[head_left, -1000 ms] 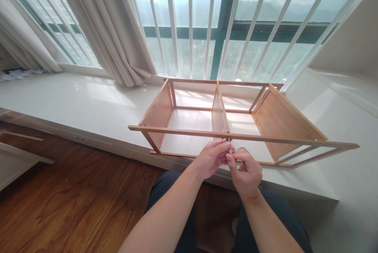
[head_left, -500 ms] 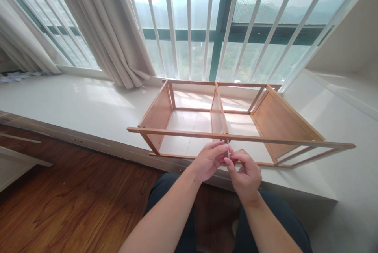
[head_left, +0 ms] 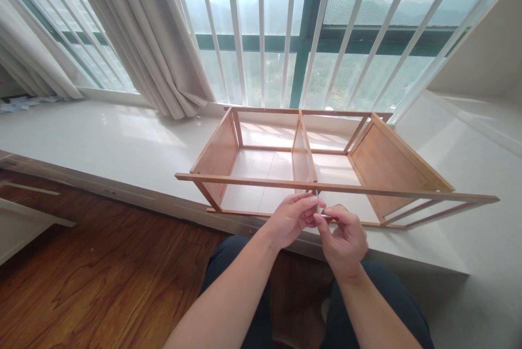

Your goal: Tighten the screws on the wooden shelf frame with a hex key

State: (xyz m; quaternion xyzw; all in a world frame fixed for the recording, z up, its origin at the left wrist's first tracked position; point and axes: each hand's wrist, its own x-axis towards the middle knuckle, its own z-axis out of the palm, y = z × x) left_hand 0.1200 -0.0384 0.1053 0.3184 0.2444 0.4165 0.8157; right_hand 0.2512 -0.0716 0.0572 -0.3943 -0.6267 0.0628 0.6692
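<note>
My left hand [head_left: 290, 219] and right hand [head_left: 345, 235] kept pinching the small metal key [head_left: 317, 200] under the light wooden shelf frame's [head_left: 253, 179] front rail – my right fingers had re-gripped, mid-turn

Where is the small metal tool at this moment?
In the head view, the small metal tool is at centre, pinched between the fingertips of the left hand and right hand, just under the front rail of the wooden frame.

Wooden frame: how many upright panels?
3. Left end panel, middle divider just beyond both hands, right end panel, all in the wooden frame. None seem hidden.
</note>
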